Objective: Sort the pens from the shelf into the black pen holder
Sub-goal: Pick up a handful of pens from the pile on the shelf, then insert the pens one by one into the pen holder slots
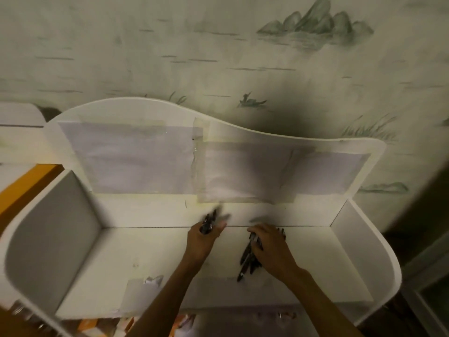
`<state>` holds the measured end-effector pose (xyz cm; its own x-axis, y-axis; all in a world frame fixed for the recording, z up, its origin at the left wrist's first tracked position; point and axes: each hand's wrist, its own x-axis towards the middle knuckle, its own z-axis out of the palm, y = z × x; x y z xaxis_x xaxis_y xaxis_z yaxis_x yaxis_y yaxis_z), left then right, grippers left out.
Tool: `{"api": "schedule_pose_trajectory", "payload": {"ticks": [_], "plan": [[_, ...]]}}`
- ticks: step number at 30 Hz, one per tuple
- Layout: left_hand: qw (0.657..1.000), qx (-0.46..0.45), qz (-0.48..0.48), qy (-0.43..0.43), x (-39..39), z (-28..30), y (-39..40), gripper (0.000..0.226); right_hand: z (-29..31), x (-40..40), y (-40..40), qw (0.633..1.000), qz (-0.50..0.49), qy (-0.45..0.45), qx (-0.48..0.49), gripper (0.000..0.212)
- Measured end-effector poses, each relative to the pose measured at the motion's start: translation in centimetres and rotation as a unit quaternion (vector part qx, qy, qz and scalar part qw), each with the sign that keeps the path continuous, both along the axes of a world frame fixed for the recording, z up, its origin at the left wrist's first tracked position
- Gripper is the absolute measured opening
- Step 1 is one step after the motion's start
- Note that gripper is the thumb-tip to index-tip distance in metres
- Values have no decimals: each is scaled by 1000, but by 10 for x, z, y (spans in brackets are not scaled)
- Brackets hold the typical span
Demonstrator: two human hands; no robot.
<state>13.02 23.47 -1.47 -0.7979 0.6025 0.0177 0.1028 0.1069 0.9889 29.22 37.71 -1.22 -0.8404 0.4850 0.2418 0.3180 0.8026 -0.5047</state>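
Entry, pens on shelf, collection stage: I judge the task early to midway, since pens are being gathered and none that I can see has reached a holder. The black pen holder does not appear in this view, so I cannot say how many pens, if any, are already in it. The white shelf (150,249) carries what I can log. The left hand (202,239) holds a small bundle of dark pens (209,222), its fingers curled round their lower ends while the tips stick up and away toward the back panel (243,212); motion blur keeps me from counting them. The right hand (269,244) lies palm down over a loose cluster of pens (247,259) that rests on the shelf floor, with several barrels trailing out from under the palm toward me. Its fingers (255,229) are bent over the far end of that cluster and appear to close on it, though I cannot tell how firmly. Both forearms reach in from the near edge, the two hands near each other at the rear of the shelf. Left to do, as I judge it: lift the cluster under the right hand, check the shelf for strays, and carry everything to the holder.
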Motion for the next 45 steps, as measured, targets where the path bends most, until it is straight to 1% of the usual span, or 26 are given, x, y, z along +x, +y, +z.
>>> {"api": "schedule_pose_trajectory", "payload": {"ticks": [2,4,7,9,11,13,15,19,23,26,30,32,33,36,42,45], "plan": [[999,30,32,-16,-3,-7,-10,14,0,-1,-3,1000,0,-6,1,36],[998,42,46,-12,-7,-18,-20,25,-2,0,-5,1000,-1,-14,2,35],[998,35,57,-20,-10,-33,-30,30,-5,3,-6,1000,-7,-25,6,35],[997,23,70,-27,-15,-41,-33,35,-5,3,-7,1000,-6,-30,4,35],[997,-9,69,-17,-19,-48,-36,39,-5,2,-9,999,0,-37,6,35],[997,-45,58,1,-20,-52,-38,40,-3,2,-11,999,5,-37,9,35],[997,-53,58,9,-20,-48,-40,39,1,0,-12,999,10,-30,6,35],[996,-42,74,-16,-20,-19,-49,27,17,-13,-18,999,29,-12,-12,34],[997,-33,69,-14,-23,20,-63,29,38,-34,-27,998,50,21,-27,32],[997,-6,61,-45,-34,47,-79,33,54,-54,-37,997,68,36,-18,31],[998,-31,50,-25,-44,80,-109,41,74,-83,-60,994,100,49,-12,31],[998,-19,50,-19,-47,94,-126,39,83,-96,-73,991,117,57,-9,31],[998,0,52,-25,-48,100,-135,36,88,-102,-80,990,128,63,-9,31],[994,69,74,-45,-52,116,-165,29,103,-121,-107,984,154,86,-11,30],[987,79,138,15,-62,141,-244,30,135,-159,-181,970,210,123,-23,31],[983,77,168,18,-73,154,-291,30,150,-179,-228,964,233,130,-10,32]]}}
